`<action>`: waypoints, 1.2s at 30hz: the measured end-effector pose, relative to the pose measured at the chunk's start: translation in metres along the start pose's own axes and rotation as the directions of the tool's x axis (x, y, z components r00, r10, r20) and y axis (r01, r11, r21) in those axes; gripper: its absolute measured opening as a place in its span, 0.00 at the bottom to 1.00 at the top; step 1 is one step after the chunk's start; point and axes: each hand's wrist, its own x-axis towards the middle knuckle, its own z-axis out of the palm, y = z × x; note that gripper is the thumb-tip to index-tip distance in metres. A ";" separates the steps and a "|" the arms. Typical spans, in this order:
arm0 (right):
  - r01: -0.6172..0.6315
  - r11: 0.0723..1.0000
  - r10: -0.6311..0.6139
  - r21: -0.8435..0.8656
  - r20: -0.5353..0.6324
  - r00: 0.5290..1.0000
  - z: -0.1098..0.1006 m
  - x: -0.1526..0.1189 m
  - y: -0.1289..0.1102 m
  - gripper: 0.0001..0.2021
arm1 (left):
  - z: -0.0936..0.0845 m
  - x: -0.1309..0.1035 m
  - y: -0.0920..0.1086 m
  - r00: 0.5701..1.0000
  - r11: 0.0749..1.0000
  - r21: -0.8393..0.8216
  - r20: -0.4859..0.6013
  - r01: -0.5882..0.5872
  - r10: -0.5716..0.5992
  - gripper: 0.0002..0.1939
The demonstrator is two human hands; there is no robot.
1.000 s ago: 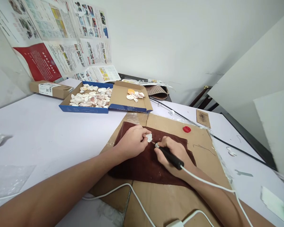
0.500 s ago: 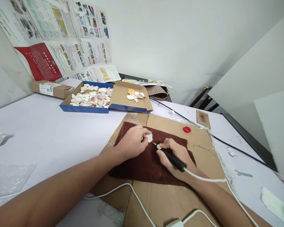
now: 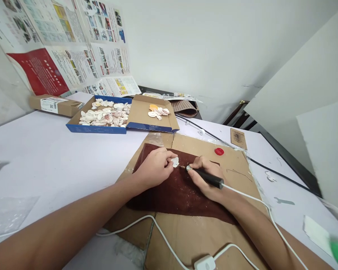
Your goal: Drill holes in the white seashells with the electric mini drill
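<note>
My left hand [image 3: 157, 167] pinches a small white shell [image 3: 175, 162] by its left edge, thumb and fingers closed on it. In my right hand [image 3: 207, 176] lies a slim black corded mini drill [image 3: 207, 177], gripped like a pen near its metal collar. Its thin bit points left and meets or nearly meets the shell's right edge; contact is too small to tell. Beneath both hands spreads a dark brown cloth [image 3: 169, 198] with pale specks on it. A white cord [image 3: 248, 195] runs from the drill's back end along my right forearm.
Cardboard [image 3: 183, 236] lies under the cloth. Behind stands an open blue box [image 3: 97, 129] of shells, with several more on its lid [image 3: 141, 116]. To the right are a red cap [image 3: 219, 151], a flat wrench [image 3: 284, 201] and a black cable [image 3: 276, 174]. A white cord switch [image 3: 205, 263] sits in front.
The mini drill has swung flatter, its back end rising, and its bit now comes at the shell more from the side. My left hand keeps its pinch. The whole view has shifted slightly.
</note>
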 end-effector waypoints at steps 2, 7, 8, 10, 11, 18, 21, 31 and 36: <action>-0.017 0.999 0.018 -0.047 0.026 0.999 -0.001 0.000 0.000 0.12 | 0.000 0.000 0.000 1.000 1.000 -0.014 0.003 -0.004 0.004 0.13; -0.036 0.999 0.037 0.012 -0.054 0.998 0.002 0.001 0.002 0.12 | 0.000 -0.001 0.000 1.000 1.000 -0.015 0.001 -0.005 0.005 0.12; -0.042 0.999 0.044 0.028 -0.068 0.997 0.002 0.001 0.002 0.12 | 0.000 -0.002 -0.001 1.000 1.000 -0.019 0.001 -0.005 0.005 0.12; -0.053 0.998 0.055 0.029 -0.071 0.996 0.002 -0.001 -0.001 0.12 | 0.000 -0.002 -0.001 1.000 1.000 -0.025 0.002 -0.009 0.009 0.13; -0.060 0.998 0.062 0.019 -0.059 0.996 0.002 -0.003 -0.004 0.12 | 0.000 -0.002 -0.002 1.000 1.000 -0.026 0.002 -0.013 0.013 0.13; -0.068 0.998 0.067 -0.008 -0.071 0.995 0.005 -0.002 -0.012 0.09 | 0.000 -0.002 -0.002 1.000 0.999 -0.019 -0.011 -0.028 0.028 0.14; -0.033 0.999 0.032 -0.012 -0.100 0.994 0.006 -0.001 -0.007 0.11 | -0.001 -0.001 -0.001 1.000 1.000 -0.020 0.004 -0.018 0.018 0.14; -0.064 0.998 0.064 -0.002 -0.086 0.994 0.008 -0.002 -0.006 0.12 | 0.001 -0.002 -0.003 1.000 1.000 -0.011 -0.008 -0.024 0.024 0.15; -0.053 0.999 0.053 0.002 -0.075 0.996 0.009 -0.001 -0.005 0.11 | 0.002 -0.003 -0.004 1.000 1.000 -0.011 -0.017 -0.020 0.020 0.14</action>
